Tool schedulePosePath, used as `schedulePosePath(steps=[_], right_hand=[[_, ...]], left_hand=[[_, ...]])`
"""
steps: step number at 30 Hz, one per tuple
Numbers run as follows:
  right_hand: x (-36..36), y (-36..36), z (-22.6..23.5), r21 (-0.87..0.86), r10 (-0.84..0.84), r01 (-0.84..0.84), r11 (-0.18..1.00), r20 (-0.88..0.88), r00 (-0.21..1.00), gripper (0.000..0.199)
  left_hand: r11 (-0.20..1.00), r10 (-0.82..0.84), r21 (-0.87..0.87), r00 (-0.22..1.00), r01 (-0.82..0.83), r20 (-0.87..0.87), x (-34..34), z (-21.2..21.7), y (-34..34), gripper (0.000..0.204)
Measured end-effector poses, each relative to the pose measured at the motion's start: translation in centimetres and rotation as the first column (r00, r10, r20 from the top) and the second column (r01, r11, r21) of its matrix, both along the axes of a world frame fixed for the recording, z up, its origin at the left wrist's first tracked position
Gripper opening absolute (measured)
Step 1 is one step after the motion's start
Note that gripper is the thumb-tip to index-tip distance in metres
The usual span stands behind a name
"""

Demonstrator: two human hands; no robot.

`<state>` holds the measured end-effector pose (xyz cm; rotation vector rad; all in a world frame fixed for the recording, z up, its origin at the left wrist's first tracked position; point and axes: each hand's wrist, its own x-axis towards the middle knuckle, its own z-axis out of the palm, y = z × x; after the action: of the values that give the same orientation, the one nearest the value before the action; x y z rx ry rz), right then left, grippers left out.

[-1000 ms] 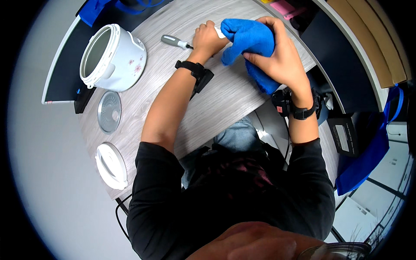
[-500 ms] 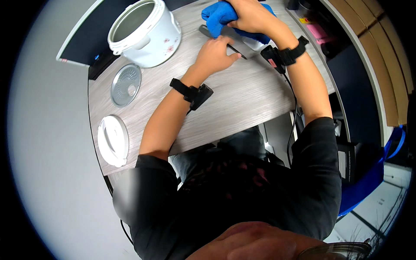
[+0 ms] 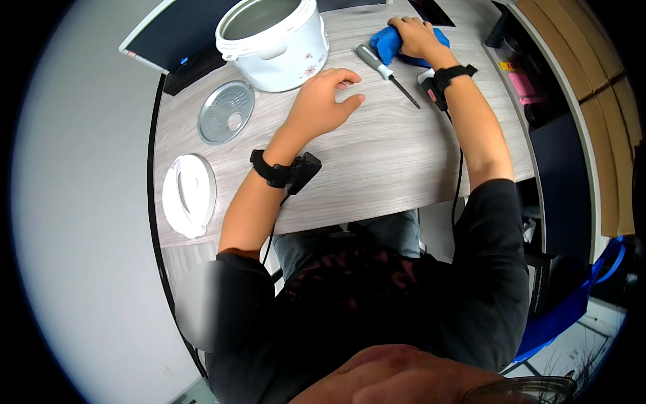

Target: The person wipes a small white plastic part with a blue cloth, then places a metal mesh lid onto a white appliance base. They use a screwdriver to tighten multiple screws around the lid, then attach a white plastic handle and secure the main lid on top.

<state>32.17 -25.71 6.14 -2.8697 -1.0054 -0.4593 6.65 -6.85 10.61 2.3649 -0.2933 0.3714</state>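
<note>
My right hand [image 3: 418, 40] lies over a bunched blue cloth [image 3: 385, 44] at the far right of the table, its fingers curled over the cloth. Just left of it is a screwdriver [image 3: 372, 59] with a grey and white handle and a dark shaft pointing toward me. My left hand [image 3: 328, 101] hovers over the table with thumb and fingers apart, holding nothing. Beyond it stands a white rice cooker body [image 3: 286, 64] with a flower print, its top uncovered. Something white by my right wrist is mostly hidden.
A round metal inner lid [image 3: 219, 121] lies left of the cooker. Nearer me on the left is a white plastic cover [image 3: 182, 202]. A dark screen [image 3: 195, 37] stands at the back left. Shelves with a pink item [image 3: 526, 87] and cardboard boxes [image 3: 595, 121] line the right side.
My left hand has drawn back from the screwdriver, which now lies uncovered. My right hand has lowered the cloth onto the table. The view has shifted, too.
</note>
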Motion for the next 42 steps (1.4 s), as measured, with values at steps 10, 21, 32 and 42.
schedulePosePath(steps=[10, 21, 32, 42], right_hand=[[-6.3, 9.1, 3.6, 0.706, 0.484, -0.159, 0.690, -0.286, 0.827, 0.099], [-9.0, 13.0, 2.5, 0.846, 0.685, -0.052, 0.531, -0.393, 0.613, 0.123], [-13.8, 7.6, 2.4, 0.845, 0.639, -0.135, 0.517, -0.276, 0.718, 0.106], [-16.1, 3.8, 1.3, 0.783, 0.512, -0.065, 0.618, -0.339, 0.789, 0.114]], left_hand=[[0.683, 0.628, -0.570, 0.766, -0.456, 0.140, 0.2, -2.4, 13.0, 0.049], [0.500, 0.259, -0.821, 0.952, -0.275, -0.162, 2.2, -1.5, 15.3, 0.084], [0.537, 0.163, -0.815, 0.974, -0.219, -0.155, -2.1, -1.1, 10.5, 0.084], [0.579, 0.123, -0.798, 0.986, -0.167, -0.117, -4.9, -2.3, 8.2, 0.085]])
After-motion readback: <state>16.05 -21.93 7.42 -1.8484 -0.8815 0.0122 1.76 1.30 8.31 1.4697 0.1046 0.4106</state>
